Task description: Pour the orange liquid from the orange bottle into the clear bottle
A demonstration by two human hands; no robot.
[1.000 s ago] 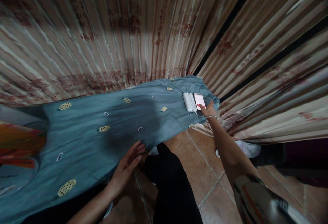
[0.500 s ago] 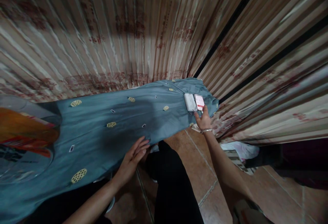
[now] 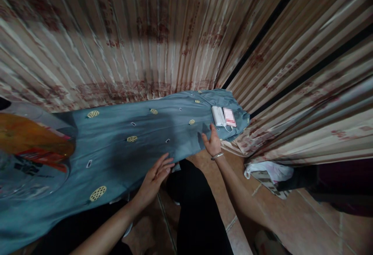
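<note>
A blue-green cloth with yellow oval prints (image 3: 151,130) covers a long, low surface. My left hand (image 3: 159,169) is at its near edge, fingers stretched out and holding nothing. My right hand (image 3: 212,141), with a silver bangle on the wrist, hovers at the near edge further right, thumb and fingers apart and nothing in it. Just beyond it lies a white box-shaped device (image 3: 218,116) with a short white cable (image 3: 229,129). Beside the device sits a pink-and-white card (image 3: 229,117), its print blurred out.
Pleated curtains (image 3: 163,45) with reddish prints hang behind and to the right, crossed by dark poles (image 3: 262,33). A clear plastic bag with orange contents (image 3: 35,142) stands at the left. A white cloth or bag (image 3: 271,171) lies on the tiled floor (image 3: 215,181) at right.
My right hand has moved left, away from the card, and the white cable now shows. My left hand has barely moved. The view has shifted slightly.
</note>
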